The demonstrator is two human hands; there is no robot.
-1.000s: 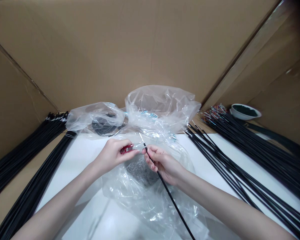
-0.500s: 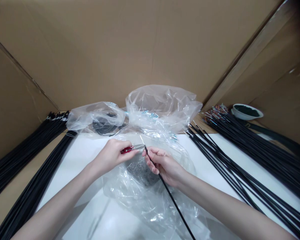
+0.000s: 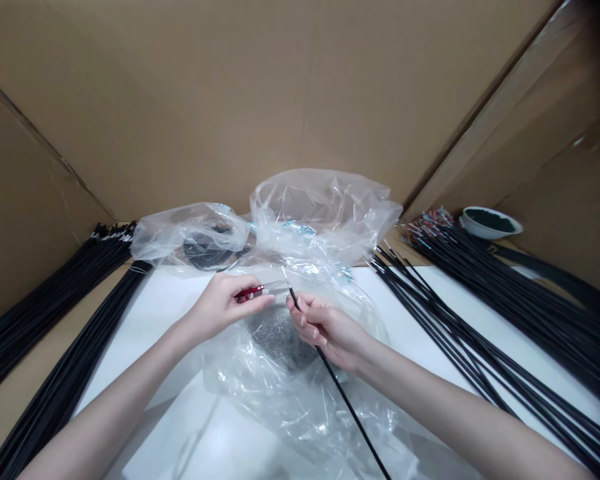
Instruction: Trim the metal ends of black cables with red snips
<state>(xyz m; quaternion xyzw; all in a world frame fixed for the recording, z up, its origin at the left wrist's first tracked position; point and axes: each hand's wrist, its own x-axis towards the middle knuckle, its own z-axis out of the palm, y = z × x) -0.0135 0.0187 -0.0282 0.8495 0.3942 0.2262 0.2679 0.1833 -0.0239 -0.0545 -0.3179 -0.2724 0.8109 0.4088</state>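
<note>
My left hand [image 3: 225,301] is closed around a pair of red-handled snips [image 3: 250,292], their thin metal blades pointing right toward the cable tip. A black cable [image 3: 347,400] is pinched in the fingers of my right hand [image 3: 325,327]. Its upper end sticks out above the fingers with a pale, bare tip [image 3: 285,274], and the rest runs down to the bottom edge. Below both hands lies a clear plastic bag [image 3: 280,387], with a mass of small greyish pieces [image 3: 283,340] in it, too fine to make out singly.
Bundles of black cables lie on the left [image 3: 75,340] and right [image 3: 520,313], with looser cables [image 3: 445,320] nearer the middle. A white bowl [image 3: 490,230] with dark contents stands back right. More clear bags [image 3: 325,207] rest against the cardboard wall [image 3: 260,87].
The snips have drawn slightly left, away from the cable, with my left hand's fingers loosened. More of the cable's end shows above my right fingers.
</note>
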